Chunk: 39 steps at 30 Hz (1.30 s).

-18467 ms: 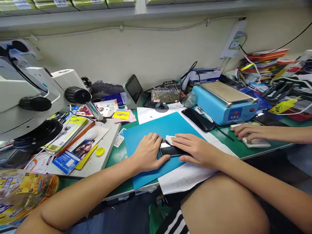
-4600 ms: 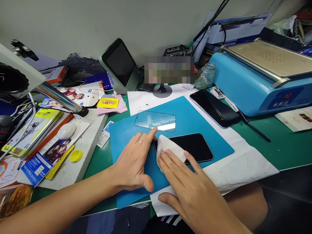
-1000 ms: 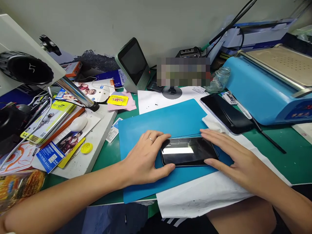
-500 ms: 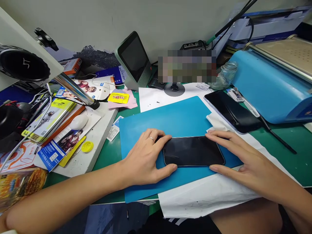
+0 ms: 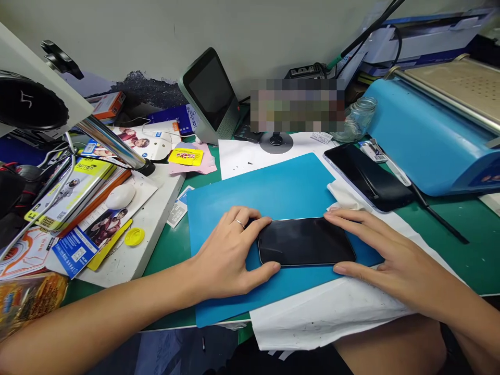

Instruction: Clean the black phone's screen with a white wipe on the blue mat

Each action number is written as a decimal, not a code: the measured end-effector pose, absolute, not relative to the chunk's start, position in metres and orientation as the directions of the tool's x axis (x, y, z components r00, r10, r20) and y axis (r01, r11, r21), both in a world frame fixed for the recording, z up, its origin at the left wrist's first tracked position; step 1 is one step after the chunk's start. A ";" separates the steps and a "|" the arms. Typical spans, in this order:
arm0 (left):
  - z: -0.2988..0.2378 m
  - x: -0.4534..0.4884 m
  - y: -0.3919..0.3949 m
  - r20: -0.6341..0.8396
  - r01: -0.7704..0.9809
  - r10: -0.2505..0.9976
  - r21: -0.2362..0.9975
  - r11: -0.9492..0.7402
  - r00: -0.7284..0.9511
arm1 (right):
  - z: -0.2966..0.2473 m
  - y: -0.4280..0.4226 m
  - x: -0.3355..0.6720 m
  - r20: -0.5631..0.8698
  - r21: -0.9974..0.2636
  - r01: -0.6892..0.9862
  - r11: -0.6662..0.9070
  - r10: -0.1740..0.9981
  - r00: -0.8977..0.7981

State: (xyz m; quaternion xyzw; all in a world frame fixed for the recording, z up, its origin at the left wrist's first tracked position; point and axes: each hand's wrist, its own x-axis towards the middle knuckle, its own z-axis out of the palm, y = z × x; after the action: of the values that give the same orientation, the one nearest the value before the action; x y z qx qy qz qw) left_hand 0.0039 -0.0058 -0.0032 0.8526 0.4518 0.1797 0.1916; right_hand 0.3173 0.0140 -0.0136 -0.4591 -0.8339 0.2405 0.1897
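Observation:
A black phone (image 5: pixel 307 242) lies flat, screen up and dark, on a blue mat (image 5: pixel 269 187). My left hand (image 5: pixel 228 255), a ring on one finger, clasps the phone's left end between thumb and curled fingers. My right hand (image 5: pixel 386 260) holds the right end, forefinger at the far corner and thumb at the near corner. A crumpled white wipe (image 5: pixel 344 195) lies just beyond my right fingers. I cannot make out whether a clear sheet lies on the screen.
A second dark phone (image 5: pixel 367 177) and a blue heating machine (image 5: pixel 425 146) stand at the right. A small grey screen device (image 5: pixel 209 96) and a glass jar (image 5: pixel 357 117) are behind. Packaging stacks (image 5: pixel 78 187) and a microscope arm (image 5: pixel 105 140) crowd the left. White paper (image 5: pixel 320 317) overhangs the near edge.
A second ago the phone's top showed a bright reflection and a raised clear edge; now the screen is evenly dark. Both hands stay at the phone's ends.

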 end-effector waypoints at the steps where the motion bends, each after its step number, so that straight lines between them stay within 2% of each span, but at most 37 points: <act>1: -0.003 0.004 -0.006 0.130 0.703 0.840 0.490 -0.516 0.526 | -0.013 0.014 0.317 0.098 -0.570 0.672 0.473 0.851 -0.516; 8: -0.002 0.005 -0.007 0.109 0.711 0.840 0.482 -0.512 0.531 | -0.006 0.015 0.316 0.141 -0.484 0.679 0.551 0.815 -0.561; 24: -0.004 0.006 -0.008 0.115 0.722 0.835 0.448 -0.527 0.537 | -0.009 0.013 0.316 0.162 -0.422 0.682 0.597 0.790 -0.592; 30: -0.004 0.006 -0.006 0.134 0.717 0.835 0.451 -0.531 0.534 | -0.012 0.013 0.318 0.180 -0.453 0.671 0.587 0.797 -0.576; 32: -0.004 0.006 -0.004 0.142 0.713 0.833 0.454 -0.535 0.535 | -0.011 0.012 0.317 0.222 -0.447 0.672 0.590 0.801 -0.556; 35: -0.004 0.006 -0.004 0.156 0.703 0.830 0.462 -0.541 0.536 | -0.008 0.011 0.309 0.403 -0.391 0.695 0.603 0.791 -0.460; 37: -0.004 0.005 -0.004 0.161 0.701 0.832 0.467 -0.539 0.532 | -0.006 0.012 0.303 0.525 -0.350 0.755 0.555 0.784 -0.332; 39: -0.005 0.004 -0.005 0.161 0.703 0.833 0.467 -0.536 0.529 | -0.006 0.018 0.298 0.537 -0.321 0.833 0.451 0.811 -0.232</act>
State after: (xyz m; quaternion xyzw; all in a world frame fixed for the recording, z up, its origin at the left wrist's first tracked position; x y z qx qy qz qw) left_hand 0.0039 -0.0048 -0.0049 0.8565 0.4486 0.1856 0.1753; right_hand 0.2981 0.0185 -0.0056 -0.5238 -0.7847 -0.0165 0.3310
